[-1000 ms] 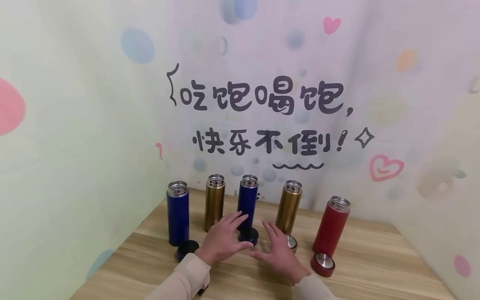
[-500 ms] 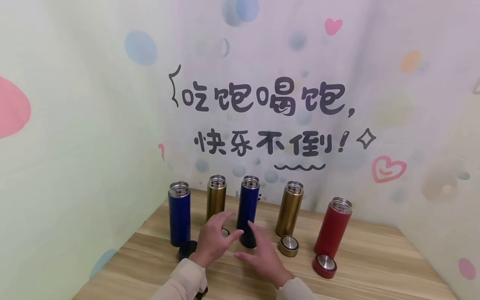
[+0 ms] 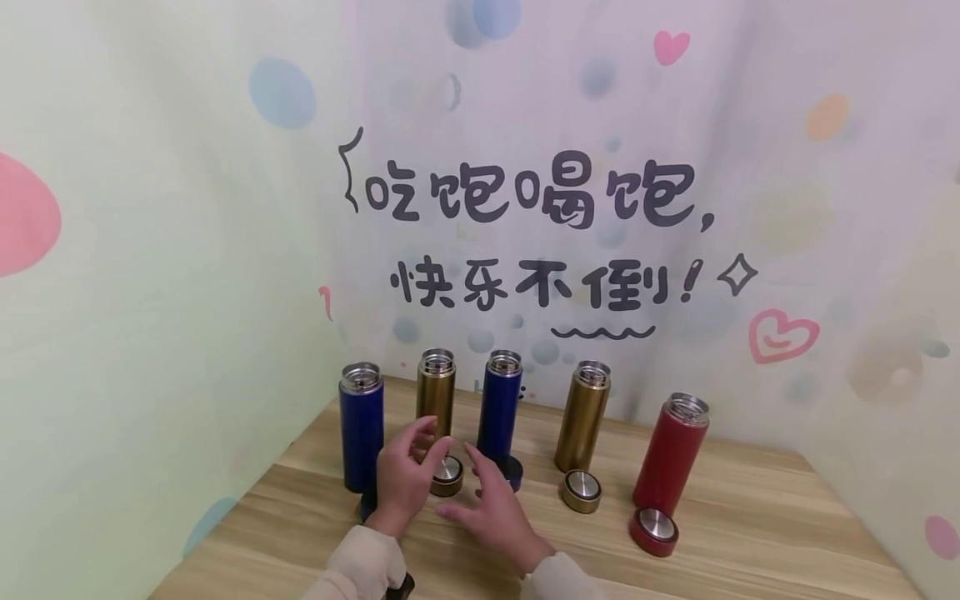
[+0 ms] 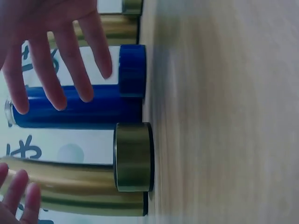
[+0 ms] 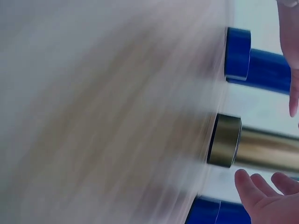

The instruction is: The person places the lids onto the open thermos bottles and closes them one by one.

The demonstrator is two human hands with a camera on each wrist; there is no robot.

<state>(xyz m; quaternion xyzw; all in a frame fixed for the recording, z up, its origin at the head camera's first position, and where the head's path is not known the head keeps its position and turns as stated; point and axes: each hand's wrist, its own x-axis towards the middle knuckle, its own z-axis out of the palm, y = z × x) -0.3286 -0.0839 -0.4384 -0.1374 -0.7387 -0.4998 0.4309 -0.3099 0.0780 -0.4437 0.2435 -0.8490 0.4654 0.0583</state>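
My left hand [image 3: 401,479] hovers over the table with fingers apart, just left of a gold bottle cap [image 3: 448,477] with a silver disc on top. Facing it from the right is my right hand [image 3: 497,515], thumb and fingers spread. Neither hand holds anything. Behind the cap stands an uncapped gold thermos bottle [image 3: 437,392], partly covered by the left hand. A blue bottle [image 3: 362,433] is at the left, its dark blue cap [image 3: 367,505] mostly hidden. Another blue bottle [image 3: 500,412] stands beyond my right hand, which partly hides its cap [image 3: 513,473]. In the left wrist view the gold cap [image 4: 133,157] lies between both hands.
To the right are a second gold bottle [image 3: 583,421] with its gold cap [image 3: 581,491], and a red bottle [image 3: 671,454] with a red cap [image 3: 655,532] in front. All stand on a wood-grain table [image 3: 757,517] before a printed curtain [image 3: 480,125].
Both hands have moved left, from around the middle blue bottle's cap to either side of the left gold cap. The bottles and caps stay where they were.
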